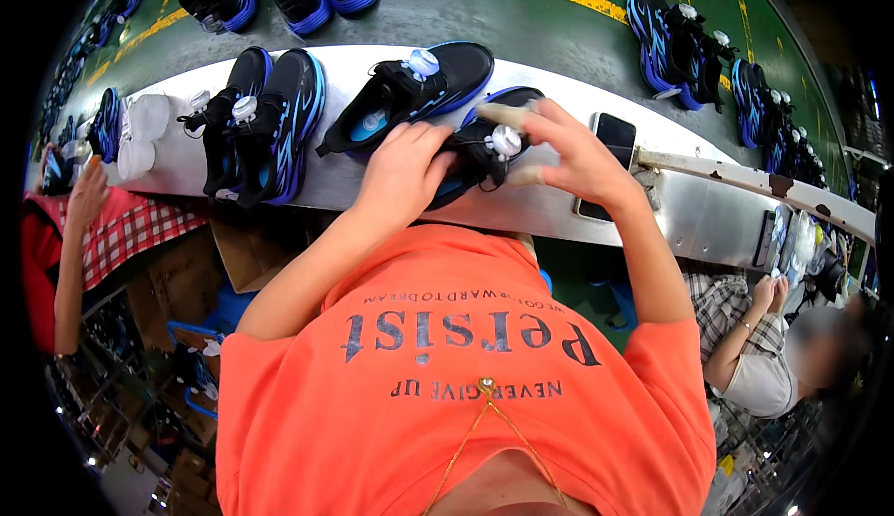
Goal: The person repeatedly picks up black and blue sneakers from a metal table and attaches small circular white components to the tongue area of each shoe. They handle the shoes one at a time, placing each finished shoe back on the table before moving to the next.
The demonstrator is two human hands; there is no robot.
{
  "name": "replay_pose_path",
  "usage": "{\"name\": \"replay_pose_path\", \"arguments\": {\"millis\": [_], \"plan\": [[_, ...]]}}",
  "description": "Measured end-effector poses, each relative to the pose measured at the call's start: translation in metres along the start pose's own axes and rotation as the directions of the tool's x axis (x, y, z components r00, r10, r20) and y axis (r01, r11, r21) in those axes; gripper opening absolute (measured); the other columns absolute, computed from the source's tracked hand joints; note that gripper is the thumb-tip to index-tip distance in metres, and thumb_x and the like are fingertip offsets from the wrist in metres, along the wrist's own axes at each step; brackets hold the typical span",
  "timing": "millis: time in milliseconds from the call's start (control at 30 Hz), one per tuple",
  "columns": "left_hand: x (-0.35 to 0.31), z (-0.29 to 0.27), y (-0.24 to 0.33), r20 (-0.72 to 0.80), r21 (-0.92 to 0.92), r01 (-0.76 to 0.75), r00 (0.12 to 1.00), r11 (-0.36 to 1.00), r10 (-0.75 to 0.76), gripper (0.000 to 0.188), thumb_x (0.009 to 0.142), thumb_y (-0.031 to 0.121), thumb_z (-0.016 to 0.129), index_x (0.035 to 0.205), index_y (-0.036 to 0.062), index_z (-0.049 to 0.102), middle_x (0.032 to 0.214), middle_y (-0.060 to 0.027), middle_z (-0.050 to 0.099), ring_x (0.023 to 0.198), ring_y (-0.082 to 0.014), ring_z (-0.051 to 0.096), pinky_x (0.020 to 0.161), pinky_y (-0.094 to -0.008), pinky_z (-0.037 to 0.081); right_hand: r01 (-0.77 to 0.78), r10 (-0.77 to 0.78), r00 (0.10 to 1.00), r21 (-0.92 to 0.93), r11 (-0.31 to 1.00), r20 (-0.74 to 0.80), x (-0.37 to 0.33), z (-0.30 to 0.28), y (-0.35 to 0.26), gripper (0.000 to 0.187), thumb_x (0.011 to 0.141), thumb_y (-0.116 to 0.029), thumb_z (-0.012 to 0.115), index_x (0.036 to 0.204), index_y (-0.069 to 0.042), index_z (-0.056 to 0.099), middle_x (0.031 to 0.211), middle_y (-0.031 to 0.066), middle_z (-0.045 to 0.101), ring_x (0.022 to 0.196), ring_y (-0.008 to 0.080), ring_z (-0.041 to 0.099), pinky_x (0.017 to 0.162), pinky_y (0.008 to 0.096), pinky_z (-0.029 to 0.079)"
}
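Note:
A black and blue sneaker (453,186) with a white round dial (505,142) lies on the metal bench in front of me, partly hidden by my hands. My left hand (402,169) is closed on its collar, fingers curled at the opening. From the other side my right hand (575,151) holds it around the dial, thumb and forefinger on either side; pale covers sit on those fingertips. Just beyond, a matching sneaker (456,74) rests tilted with its own white dial and a blue insole showing.
Left on the bench (559,213) stand a pair of sneakers (293,111) and white shoe-shaped pieces (142,134). A phone (615,134) and a chipped metal rail (745,173) are at right. More sneakers (666,46) line the green surface beyond. Co-workers (764,367) sit on both sides.

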State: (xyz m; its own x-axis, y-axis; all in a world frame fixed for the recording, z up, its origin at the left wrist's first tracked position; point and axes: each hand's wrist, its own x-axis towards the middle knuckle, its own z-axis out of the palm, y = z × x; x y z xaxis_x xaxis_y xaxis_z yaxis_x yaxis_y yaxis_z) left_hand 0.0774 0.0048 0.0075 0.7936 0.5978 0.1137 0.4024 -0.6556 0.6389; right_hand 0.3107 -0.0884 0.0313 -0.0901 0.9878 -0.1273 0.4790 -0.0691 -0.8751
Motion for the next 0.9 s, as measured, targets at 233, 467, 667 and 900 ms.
{"name": "replay_pose_path", "arguments": {"millis": [233,467,667,900], "plan": [[0.011,0.026,-0.003,-0.13,-0.124,0.152,0.977,0.981,-0.168,0.021,0.083,0.005,0.062,0.104,-0.0002,0.065,0.091,-0.018,0.065,0.086,-0.0375,0.061,0.077,-0.0424,0.05,0.162,-0.165,0.986,-0.241,0.957,0.006,0.021,0.019,0.012,0.058,0.071,-0.01,0.076,0.126,-0.021,0.058,0.085,0.0072,0.052,0.08,0.0276,0.059,0.068,0.0395,0.049],[0.013,0.012,0.001,-0.083,-0.421,0.385,0.885,0.821,-0.457,0.017,0.085,0.015,0.07,0.085,-0.0006,0.065,0.069,-0.007,0.063,0.06,-0.0143,0.059,0.059,-0.0294,0.047,0.145,-0.155,0.988,-0.435,0.889,0.012,0.008,0.026,-0.012,0.041,0.072,-0.013,0.076,0.108,-0.012,0.055,0.087,0.0128,0.057,0.08,0.0347,0.063,0.064,0.043,0.051],[0.023,-0.019,0.024,0.498,-0.242,0.524,0.789,0.817,-0.359,0.028,0.089,0.028,0.066,0.086,-0.0003,0.068,0.063,-0.0024,0.061,0.055,-0.0066,0.052,0.047,-0.0242,0.036,0.038,-0.033,0.999,-0.178,0.983,0.028,0.01,0.014,-0.01,0.05,0.07,-0.004,0.075,0.118,-0.01,0.059,0.087,0.009,0.058,0.078,0.0248,0.061,0.068,0.0359,0.051],[0.01,-0.005,0.03,0.611,-0.363,0.702,0.676,0.613,-0.412,0.021,0.093,0.017,0.058,0.097,0.0009,0.07,0.074,-0.003,0.066,0.059,-0.0073,0.061,0.045,-0.0215,0.04,-0.063,0.035,0.99,-0.202,0.977,-0.14,-0.008,0.029,-0.011,0.04,0.082,-0.015,0.072,0.121,-0.013,0.064,0.083,0.0092,0.06,0.074,0.0211,0.059,0.07,0.0326,0.05]]}}
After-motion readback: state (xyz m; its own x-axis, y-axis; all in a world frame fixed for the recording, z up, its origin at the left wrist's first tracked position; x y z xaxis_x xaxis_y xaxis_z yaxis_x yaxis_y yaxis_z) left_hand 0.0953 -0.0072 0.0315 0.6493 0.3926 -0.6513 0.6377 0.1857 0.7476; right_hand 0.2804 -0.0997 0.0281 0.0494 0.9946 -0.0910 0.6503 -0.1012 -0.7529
